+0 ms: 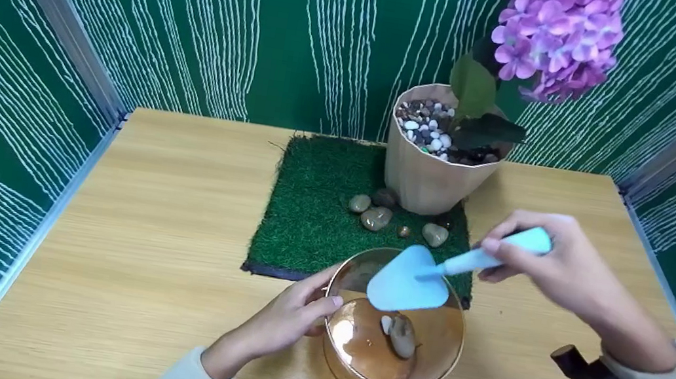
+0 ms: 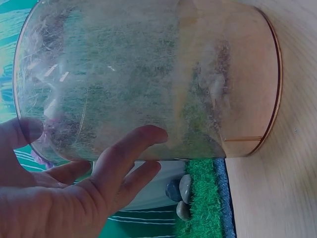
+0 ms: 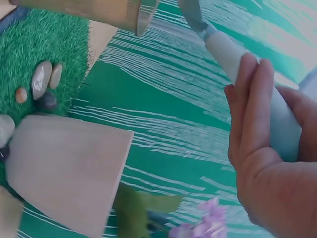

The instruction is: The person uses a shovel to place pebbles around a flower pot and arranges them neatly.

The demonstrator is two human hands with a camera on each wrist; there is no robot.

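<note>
My right hand (image 1: 540,257) holds a small light-blue trowel (image 1: 407,282) by its handle, the blade over the mouth of a see-through amber bucket (image 1: 456,358). In the right wrist view, fingers wrap the trowel's pale handle (image 3: 228,54). My left hand (image 1: 287,314) grips the bucket's left side, thumb at the rim and the other fingers against the outer wall; the left wrist view shows the scuffed clear wall (image 2: 133,84) beside the left hand (image 2: 94,183). Inside the bucket, a brown-grey stone (image 1: 402,336) and a small white one (image 1: 386,324) lie on the bottom.
Behind the bucket lies a square of artificial turf (image 1: 308,212), bearing a white pot (image 1: 425,182) with pebbles and a purple hydrangea (image 1: 558,35). Several smooth stones (image 1: 376,219) sit before the pot. Green, white-streaked panels (image 1: 190,17) enclose the wooden table (image 1: 141,221).
</note>
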